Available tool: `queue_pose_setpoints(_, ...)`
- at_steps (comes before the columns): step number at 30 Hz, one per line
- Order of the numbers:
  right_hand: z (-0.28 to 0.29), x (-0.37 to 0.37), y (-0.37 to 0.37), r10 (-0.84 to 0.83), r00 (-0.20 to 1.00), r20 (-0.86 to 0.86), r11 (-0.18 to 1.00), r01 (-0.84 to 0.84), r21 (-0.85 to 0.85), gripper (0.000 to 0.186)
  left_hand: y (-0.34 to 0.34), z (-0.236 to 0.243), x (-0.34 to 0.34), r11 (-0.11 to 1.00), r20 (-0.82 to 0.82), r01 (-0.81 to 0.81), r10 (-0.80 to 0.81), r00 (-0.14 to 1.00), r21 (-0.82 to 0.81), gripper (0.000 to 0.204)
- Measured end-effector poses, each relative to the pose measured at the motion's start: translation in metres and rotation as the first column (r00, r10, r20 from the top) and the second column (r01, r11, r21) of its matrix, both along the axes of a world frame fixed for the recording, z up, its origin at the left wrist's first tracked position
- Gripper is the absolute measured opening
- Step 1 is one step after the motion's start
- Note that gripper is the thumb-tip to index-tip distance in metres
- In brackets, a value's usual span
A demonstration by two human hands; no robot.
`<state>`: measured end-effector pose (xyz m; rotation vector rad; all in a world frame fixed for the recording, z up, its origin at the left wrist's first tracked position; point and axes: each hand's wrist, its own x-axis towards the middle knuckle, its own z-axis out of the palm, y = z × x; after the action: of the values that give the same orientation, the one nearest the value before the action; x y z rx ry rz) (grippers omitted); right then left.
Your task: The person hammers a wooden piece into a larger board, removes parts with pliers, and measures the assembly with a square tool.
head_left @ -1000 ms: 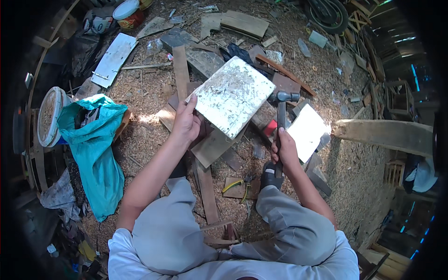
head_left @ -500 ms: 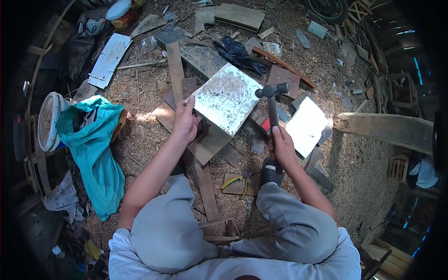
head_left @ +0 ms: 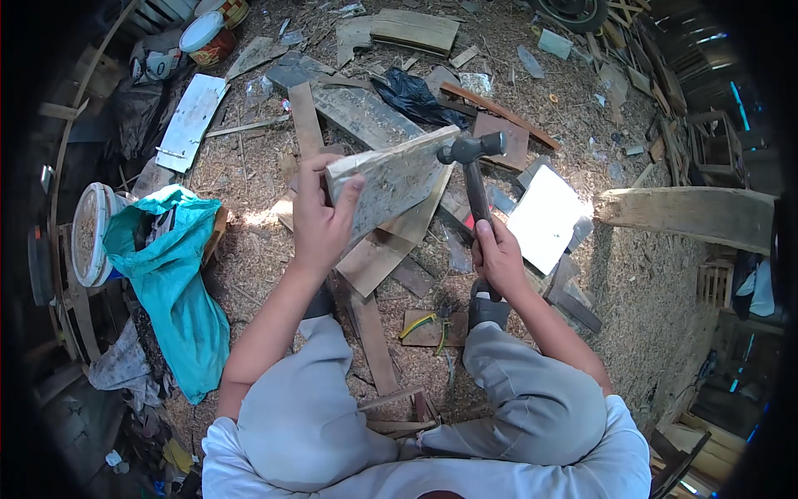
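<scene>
My left hand grips the near left corner of a square weathered board, now tilted so its edge and grimy face show. My right hand is closed round the dark handle of a hammer, whose head is beside the board's right end; whether they touch I cannot tell. A bright white board lies right of the hammer, and plain wooden pieces lie under the held board. Yellow-handled pliers rest on a small board between my feet.
A turquoise sack leans by a white bucket at left. A long white plank, a black plastic bag and scrap wood lie farther back among shavings. A thick timber juts in from the right; a tyre stands at the back.
My left hand has turned the board from its bright face up to a tilted, edge-on position. My right hand and the hammer have shifted slightly left, the hammer head swinging toward the board's end.
</scene>
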<state>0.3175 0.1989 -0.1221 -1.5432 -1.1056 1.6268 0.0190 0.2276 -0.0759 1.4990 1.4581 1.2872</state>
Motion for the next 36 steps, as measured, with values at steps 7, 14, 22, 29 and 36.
queue_pose_setpoints(7, 0.002, 0.005, -0.001, -0.029, 1.0, 0.005, 0.999, 0.029, -0.019, 0.034, -0.005, 0.003, -0.011, 0.977, -0.224, 0.195, -0.171, 0.959, 0.09, 0.068)
queue_pose_setpoints(14, 0.003, 0.003, 0.0, -0.05, 0.999, 0.018, 0.998, 0.051, -0.03, 0.037, -0.013, 0.0, -0.028, 0.993, -0.397, -0.006, -0.042, 0.917, -0.119, 0.07)
queue_pose_setpoints(22, 0.003, 0.004, -0.002, -0.056, 0.998, 0.001, 0.998, 0.056, -0.033, 0.039, -0.042, -0.059, -0.057, 0.983, -0.427, 0.006, 0.075, 0.901, 0.184, 0.061)
queue_pose_setpoints(29, 0.0, 0.004, -0.003, -0.059, 0.998, 0.01, 0.998, 0.059, -0.03, 0.039, -0.053, -0.08, -0.056, 0.92, -0.427, 0.186, -0.022, 0.904, 0.346, 0.055)
queue_pose_setpoints(36, -0.001, 0.007, -0.003, -0.071, 0.997, 0.014, 0.995, 0.072, -0.063, 0.04, -0.056, -0.081, -0.046, 0.945, -0.44, 0.041, 0.112, 0.891, 0.324, 0.056)
